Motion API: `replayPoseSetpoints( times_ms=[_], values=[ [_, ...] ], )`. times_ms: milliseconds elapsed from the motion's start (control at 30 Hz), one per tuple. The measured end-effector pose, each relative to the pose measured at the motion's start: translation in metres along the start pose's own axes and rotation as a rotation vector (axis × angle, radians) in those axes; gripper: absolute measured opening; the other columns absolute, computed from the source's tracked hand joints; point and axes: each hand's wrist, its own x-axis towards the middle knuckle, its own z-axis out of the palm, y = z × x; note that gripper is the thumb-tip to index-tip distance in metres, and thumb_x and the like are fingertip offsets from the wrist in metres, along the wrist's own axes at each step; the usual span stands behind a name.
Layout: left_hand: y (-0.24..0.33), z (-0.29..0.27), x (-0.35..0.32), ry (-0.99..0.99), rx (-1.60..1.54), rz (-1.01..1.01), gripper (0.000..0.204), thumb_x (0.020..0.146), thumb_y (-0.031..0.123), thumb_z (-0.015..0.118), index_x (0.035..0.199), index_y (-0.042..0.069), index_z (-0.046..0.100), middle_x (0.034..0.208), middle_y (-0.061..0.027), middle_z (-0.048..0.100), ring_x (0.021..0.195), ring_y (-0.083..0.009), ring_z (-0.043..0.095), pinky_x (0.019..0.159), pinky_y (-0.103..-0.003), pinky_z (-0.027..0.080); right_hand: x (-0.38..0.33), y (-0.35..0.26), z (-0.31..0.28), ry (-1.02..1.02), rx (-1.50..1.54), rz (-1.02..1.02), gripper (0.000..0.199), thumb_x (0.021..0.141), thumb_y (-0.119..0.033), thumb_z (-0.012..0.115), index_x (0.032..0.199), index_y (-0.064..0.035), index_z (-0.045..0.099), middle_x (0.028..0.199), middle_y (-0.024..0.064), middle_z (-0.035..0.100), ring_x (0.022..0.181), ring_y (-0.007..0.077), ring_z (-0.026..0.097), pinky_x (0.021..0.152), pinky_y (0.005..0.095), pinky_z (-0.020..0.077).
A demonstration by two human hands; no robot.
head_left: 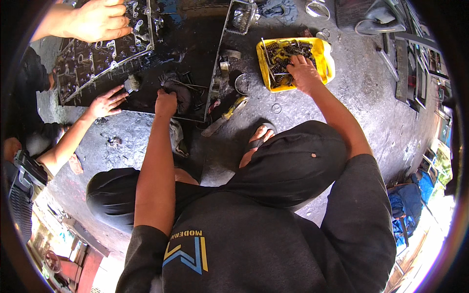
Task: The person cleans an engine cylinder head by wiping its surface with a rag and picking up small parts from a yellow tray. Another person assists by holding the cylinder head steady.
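Note:
My right hand (304, 74) reaches into a yellow tub (328, 63) cut like a tray, its fingers apart and lying over dark coil springs (295, 49). Rod-like metal parts lie among the springs. My left hand (166, 101) is closed at the near side of a dark metal tray (146, 108). What its fingers hold, if anything, I cannot make out. Right beside it are a dark rag (182, 97) and several thin metal rods (191, 87). A co-worker's spread hand (103, 103) is beside a paint brush (131, 84), left of my left hand.
An engine cylinder head (105, 61) lies at the far left, under another co-worker's hand (97, 22). A yellow-handled scraper (227, 116) and metal rings (242, 84) lie between tray and tub. Metal bars (401, 73) are at the right. My sandalled foot (261, 134) is near the scraper.

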Motion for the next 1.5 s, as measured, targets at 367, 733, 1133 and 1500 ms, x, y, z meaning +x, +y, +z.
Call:
replayPoseSetpoints(
  times_ms=[367,733,1133,1500],
  values=[
    [-0.005,0.005,0.007,-0.03,0.047,0.073,0.023,0.085,0.013,0.049,0.097,0.004,0.067,0.092,-0.0228,0.068,0.102,-0.0391,0.061,0.084,-0.044,0.053,-0.022,0.024,0.016,0.103,0.195,0.192,0.027,0.087,-0.012,0.051,0.113,-0.0068,0.055,0.112,0.0159,0.058,0.114,0.0317,0.053,0.094,0.0448,0.0447],
    [-0.012,0.015,0.007,0.016,-0.046,-0.016,0.025,0.081,0.015,0.054,0.091,0.006,0.075,0.106,-0.0196,0.067,0.099,-0.032,0.064,0.085,-0.043,0.053,0.062,-0.07,-0.147,0.087,0.589,-0.068,0.025,0.09,-0.021,0.055,0.093,0.0037,0.06,0.088,0.029,0.063,0.089,0.0435,0.063,0.072,0.0525,0.0493],
    [-0.014,0.014,0.009,0.149,-0.455,-0.126,0.023,0.086,0.014,0.047,0.093,0.004,0.067,0.092,-0.0278,0.064,0.093,-0.0416,0.062,0.082,-0.047,0.052,0.155,-0.157,-0.144,-0.013,0.495,-0.483,0.03,0.079,-0.027,0.06,0.086,0.0001,0.071,0.093,0.0209,0.068,0.088,0.0371,0.065,0.08,0.0462,0.0523],
    [-0.009,0.012,0.008,0.091,-0.984,-0.4,0.042,0.089,0.025,0.051,0.117,-0.007,0.049,0.112,-0.0356,0.057,0.106,-0.0486,0.057,0.092,-0.048,0.046,0.055,0.007,-0.018,0.038,0.47,0.516,0.032,0.085,-0.034,0.061,0.109,-0.014,0.066,0.109,0.0165,0.066,0.102,0.0338,0.064,0.088,0.0451,0.0514]
  ],
)
